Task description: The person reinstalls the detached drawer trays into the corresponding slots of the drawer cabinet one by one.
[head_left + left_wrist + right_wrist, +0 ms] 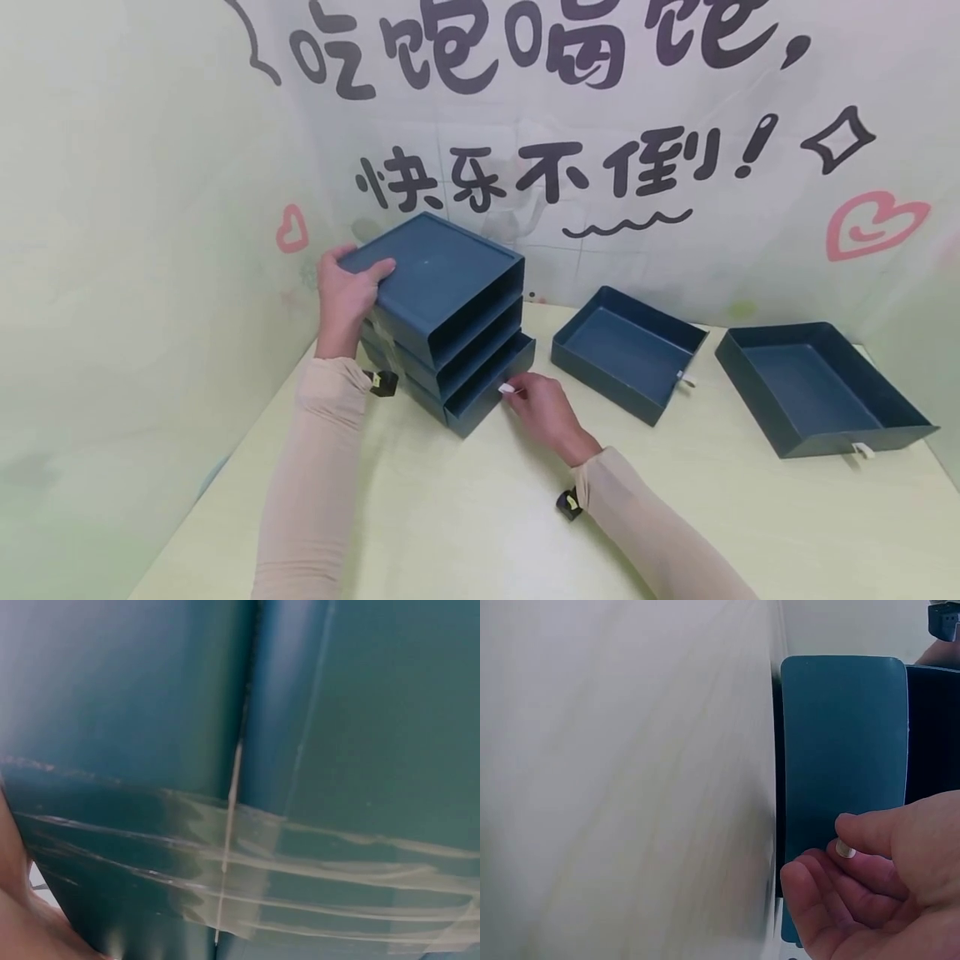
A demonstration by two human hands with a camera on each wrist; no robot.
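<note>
A dark blue three-tier drawer cabinet (435, 275) stands on the table with its openings facing front right. My left hand (347, 287) holds its top left edge, the thumb lying on the top panel. The upper two slots are without drawers. The bottom drawer (487, 385) sticks partway out of the lowest slot. Thumb and forefinger of my right hand (551, 408) pinch the small white pull tab (845, 849) on that drawer's front panel (845, 742). In the left wrist view, clear tape (225, 870) runs across the seam between tiers.
Right of the cabinet, a loose blue drawer (626, 346) lies upright on the pale table (465, 533). Farther right sits a second loose drawer (817, 387), also with a white tab. A printed wall sheet (525, 108) rises close behind them.
</note>
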